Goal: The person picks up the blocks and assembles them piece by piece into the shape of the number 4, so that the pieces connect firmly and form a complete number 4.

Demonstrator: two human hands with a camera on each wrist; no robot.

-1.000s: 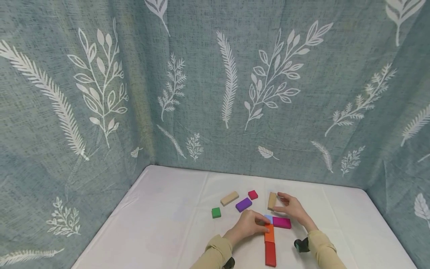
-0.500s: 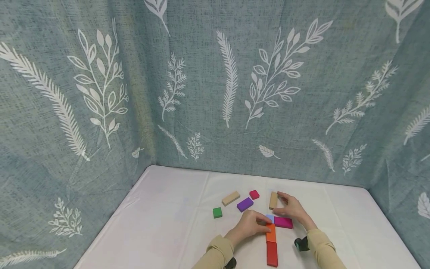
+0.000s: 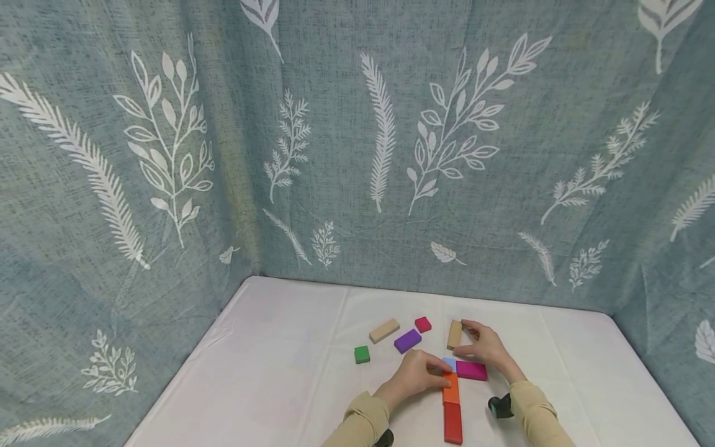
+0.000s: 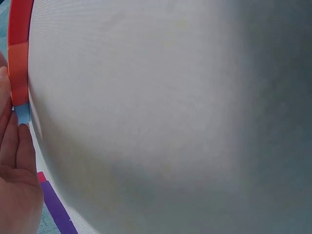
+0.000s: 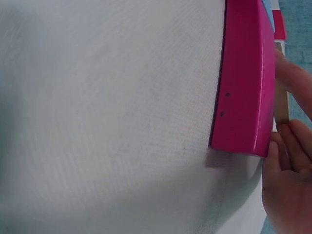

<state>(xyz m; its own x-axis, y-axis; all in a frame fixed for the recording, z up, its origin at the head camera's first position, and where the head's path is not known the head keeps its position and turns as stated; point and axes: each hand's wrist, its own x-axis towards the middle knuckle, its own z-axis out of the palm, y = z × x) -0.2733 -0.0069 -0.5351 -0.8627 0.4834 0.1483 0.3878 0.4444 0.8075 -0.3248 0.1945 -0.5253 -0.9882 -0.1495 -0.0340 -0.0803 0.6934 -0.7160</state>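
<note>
In the head view, my left hand (image 3: 413, 375) curves over the row of blocks. Its thumb lies on the orange block (image 3: 450, 391) and its fingertips are at the light blue block (image 3: 449, 364). My right hand (image 3: 486, 344) pinches a plain wooden block (image 3: 454, 335), fingers at the far end, thumb at the near end. Below the orange block, end to end, lies a red block (image 3: 453, 423). A magenta block (image 3: 471, 370) extends right from the blue one. In the right wrist view, the magenta block (image 5: 243, 83) partly hides the wooden one (image 5: 281, 105).
Left of the wooden block lie a small crimson block (image 3: 422, 324), a purple block (image 3: 408, 341), another plain wooden block (image 3: 384, 331) and a small green block (image 3: 362, 354). A white cloth (image 3: 268, 366) covers the table, with leaf-patterned curtains (image 3: 335, 155) around it.
The scene shifts slightly right in the head view between the first two frames. Both hands and the blocks otherwise keep their places.
</note>
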